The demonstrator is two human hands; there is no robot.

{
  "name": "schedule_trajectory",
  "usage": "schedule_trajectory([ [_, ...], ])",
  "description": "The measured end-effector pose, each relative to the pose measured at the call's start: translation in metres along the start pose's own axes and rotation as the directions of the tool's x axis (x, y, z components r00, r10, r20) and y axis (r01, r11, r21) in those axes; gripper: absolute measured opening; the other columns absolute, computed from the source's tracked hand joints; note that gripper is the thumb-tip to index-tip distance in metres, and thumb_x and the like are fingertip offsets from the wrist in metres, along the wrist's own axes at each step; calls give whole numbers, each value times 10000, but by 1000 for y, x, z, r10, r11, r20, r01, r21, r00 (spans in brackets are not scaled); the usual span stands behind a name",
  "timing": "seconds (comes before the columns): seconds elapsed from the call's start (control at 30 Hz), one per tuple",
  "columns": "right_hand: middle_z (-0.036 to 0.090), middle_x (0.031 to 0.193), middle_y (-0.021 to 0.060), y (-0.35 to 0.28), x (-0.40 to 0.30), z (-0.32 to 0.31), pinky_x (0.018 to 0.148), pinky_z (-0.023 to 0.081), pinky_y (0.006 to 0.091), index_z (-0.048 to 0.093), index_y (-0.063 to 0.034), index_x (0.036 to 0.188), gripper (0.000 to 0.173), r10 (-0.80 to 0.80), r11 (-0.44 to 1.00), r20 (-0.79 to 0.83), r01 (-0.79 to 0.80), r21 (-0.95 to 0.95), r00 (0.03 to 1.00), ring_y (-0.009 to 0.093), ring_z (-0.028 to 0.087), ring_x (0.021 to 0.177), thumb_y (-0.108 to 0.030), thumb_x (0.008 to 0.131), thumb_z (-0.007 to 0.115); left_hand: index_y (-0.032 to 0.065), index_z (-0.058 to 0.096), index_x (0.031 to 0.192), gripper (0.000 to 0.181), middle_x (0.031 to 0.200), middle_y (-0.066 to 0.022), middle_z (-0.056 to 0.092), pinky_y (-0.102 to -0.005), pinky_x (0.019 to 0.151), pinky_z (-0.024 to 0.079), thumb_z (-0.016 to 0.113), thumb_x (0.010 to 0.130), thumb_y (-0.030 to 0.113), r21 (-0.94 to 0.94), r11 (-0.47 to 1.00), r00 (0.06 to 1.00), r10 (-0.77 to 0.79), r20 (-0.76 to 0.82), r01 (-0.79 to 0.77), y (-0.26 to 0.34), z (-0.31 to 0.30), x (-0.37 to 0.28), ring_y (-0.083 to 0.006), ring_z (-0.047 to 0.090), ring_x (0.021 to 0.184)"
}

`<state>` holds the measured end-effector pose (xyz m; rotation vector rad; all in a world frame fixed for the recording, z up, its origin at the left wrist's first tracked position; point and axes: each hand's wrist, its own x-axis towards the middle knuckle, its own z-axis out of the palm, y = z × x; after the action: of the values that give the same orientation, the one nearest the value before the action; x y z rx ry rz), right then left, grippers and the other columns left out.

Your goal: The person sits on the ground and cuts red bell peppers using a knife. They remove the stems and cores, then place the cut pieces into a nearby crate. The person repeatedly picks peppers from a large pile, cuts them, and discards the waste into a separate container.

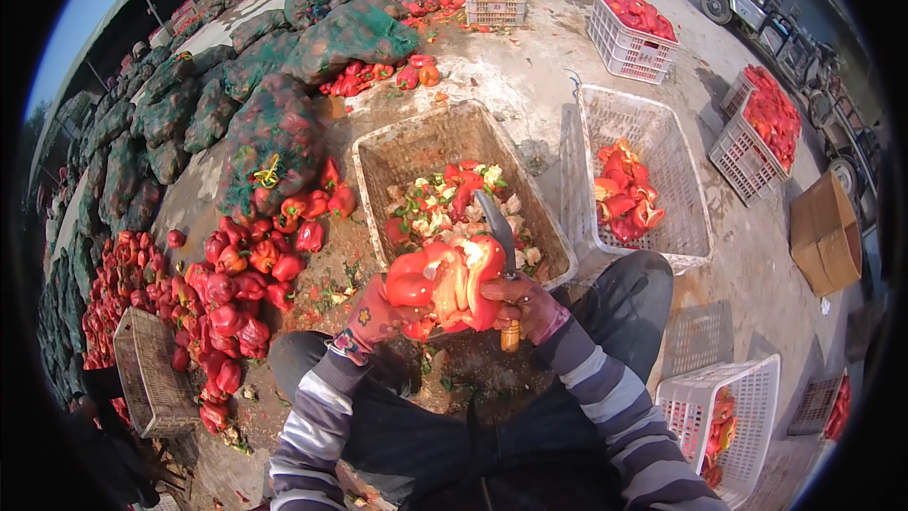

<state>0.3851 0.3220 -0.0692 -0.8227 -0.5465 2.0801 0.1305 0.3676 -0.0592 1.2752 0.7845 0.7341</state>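
Observation:
A red bell pepper (454,284), split open with its pale inside showing, is held between my two gloved hands above a dirty plastic crate (369,191). My left hand (383,312) grips the pepper's left side. My right hand (525,309) holds a curved knife (502,227) with a wooden handle, blade pointing up, and its fingers also touch the pepper's right side. Pepper cores and green stem bits (433,206) lie in the crate under the hands. To the right, a white crate (691,177) holds several opened red pepper pieces (624,191).
Whole red peppers (234,291) are heaped on the ground at left, beside green mesh sacks (273,135) and a tilted crate (152,397). Filled crates (752,149), a cardboard box (826,234) and a vehicle (773,21) stand at right. A white crate (759,426) is at lower right.

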Motion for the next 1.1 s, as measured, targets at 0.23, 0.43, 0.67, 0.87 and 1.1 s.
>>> schedule_trajectory([
  [0.23, 403, 538, -39, 8, 11, -12, 482, 325, 242, 633, -67, 878, 180, 34, 996, 119, -23, -89, 992, 68, 351, 453, -244, 892, 607, -1, 608, 757, 233, 611, -8, 568, -292, 447, 393, 778, 708, 150, 371, 921, 984, -160, 75, 122, 25, -22, -6, -77, 488, 484],
  [0.43, 566, 647, 0, -54, -19, -35, 447, 331, 214, 646, -15, 1048, 290, -83, 989, -121, 67, -128, 989, 52, 413, 476, -255, 892, 597, -20, 627, 792, 220, 681, -84, 604, -307, 531, 446, 737, 698, 146, 840, 525, 980, -194, -39, 137, 62, -87, -41, -122, 580, 595],
  [0.67, 587, 759, 2, -172, -86, -85, 487, 356, 231, 643, 11, 1083, 486, -624, 627, -135, 390, -675, 770, 56, 431, 536, -418, 856, 650, 2, 560, 1210, 482, 1042, -49, 653, -247, 589, 480, 646, 735, 5, 403, 915, 997, -13, 81, -21, 63, -27, 36, -111, 591, 757],
  [0.87, 529, 573, -1, -249, -133, -117, 391, 360, 246, 614, 50, 1096, 553, -848, 427, -458, -167, -889, 267, 87, 456, 423, -313, 730, 815, 41, 210, 1468, 837, 1321, -174, 481, -315, 890, 466, 700, 847, 314, 311, 928, 976, 218, -2, -207, 120, 143, 160, -217, 577, 1046],
  [1.1, 624, 840, 33, -193, -104, -67, 423, 352, 198, 539, 66, 1215, 500, -765, 453, -337, 86, -887, 549, 58, 440, 472, -197, 816, 688, 13, 385, 1369, 592, 1079, -127, 646, -300, 839, 480, 652, 884, 222, 417, 903, 981, 163, -102, -107, 88, 53, 105, -181, 607, 966],
])
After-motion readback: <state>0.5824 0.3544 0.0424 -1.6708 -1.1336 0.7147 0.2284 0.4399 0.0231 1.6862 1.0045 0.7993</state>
